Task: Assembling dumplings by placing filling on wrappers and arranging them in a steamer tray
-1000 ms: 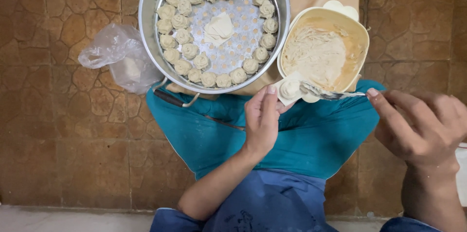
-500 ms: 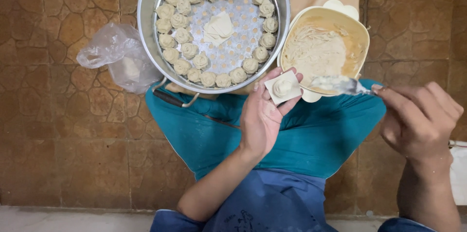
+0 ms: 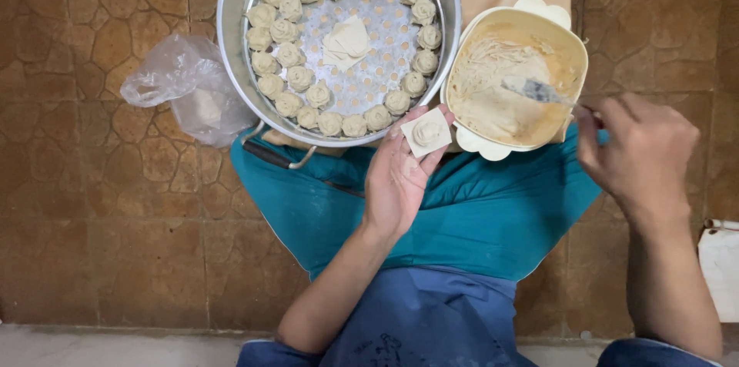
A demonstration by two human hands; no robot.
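The left hand [image 3: 400, 178] lies palm up with its fingers together and flat, and a square wrapper [image 3: 426, 133] with a dab of filling [image 3: 428, 132] rests across the fingertips, at about 5 o'clock from the steamer tray [image 3: 231, 28]. The right hand [image 3: 643, 155] pinches the handle of a spoon [image 3: 539, 91] whose tip sits in the cream bowl [image 3: 493, 150] of paste, at 3 o'clock from the tray. The wrapper looks thin, soft and light, likely to tear or sag if pulled; it seems best cupped from beneath and gathered at its corners. Folded dumplings [image 3: 289, 32] ring the tray, spare wrappers [image 3: 348, 38] lie at its centre, and a crumpled plastic bag [image 3: 181, 86] sits at 9 o'clock.
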